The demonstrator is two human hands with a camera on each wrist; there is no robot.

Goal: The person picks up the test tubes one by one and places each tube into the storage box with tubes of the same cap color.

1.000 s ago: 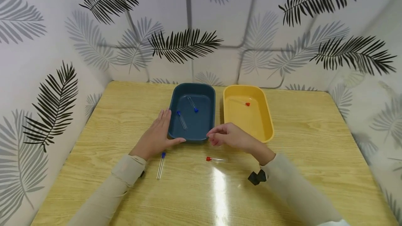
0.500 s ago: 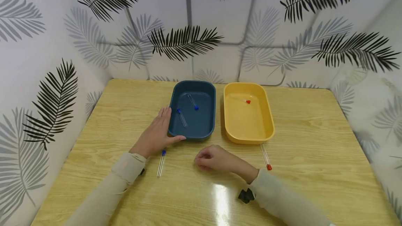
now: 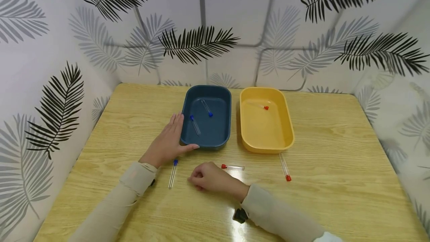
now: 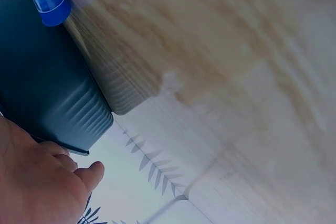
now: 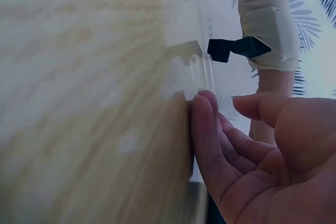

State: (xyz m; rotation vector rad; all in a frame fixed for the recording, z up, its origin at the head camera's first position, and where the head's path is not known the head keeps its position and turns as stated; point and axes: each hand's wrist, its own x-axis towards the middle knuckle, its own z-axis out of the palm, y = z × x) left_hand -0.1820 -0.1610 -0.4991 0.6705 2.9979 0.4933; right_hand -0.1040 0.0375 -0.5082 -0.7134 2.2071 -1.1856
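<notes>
My left hand [image 3: 165, 143] rests against the left side of a dark blue tray [image 3: 215, 145], fingers extended along its wall and thumb by the front rim. Inside the tray lie two clear test tubes with blue caps, one near the left wall [image 3: 195, 125] and one farther back [image 3: 206, 108]. On the table, a third blue-capped test tube [image 3: 173, 174] lies between my hands. My right hand [image 3: 212, 177] is just right of that tube, fingers loosely bent and holding nothing; in the right wrist view a clear tube end [image 5: 207, 72] shows beyond the fingertips [image 5: 205, 108].
A yellow tray [image 3: 267, 148] stands right of the blue one, with a red-capped test tube [image 3: 265, 107] in it. Two more red-capped tubes lie on the wooden table, one [image 3: 233, 167] behind my right wrist and one [image 3: 284, 167] before the yellow tray. A leaf-patterned backdrop [image 3: 235, 62] borders the table.
My right hand has moved from the blue tray's front right corner leftward and nearer to me, uncovering the red-capped tube by the yellow tray. My left hand stays in place.
</notes>
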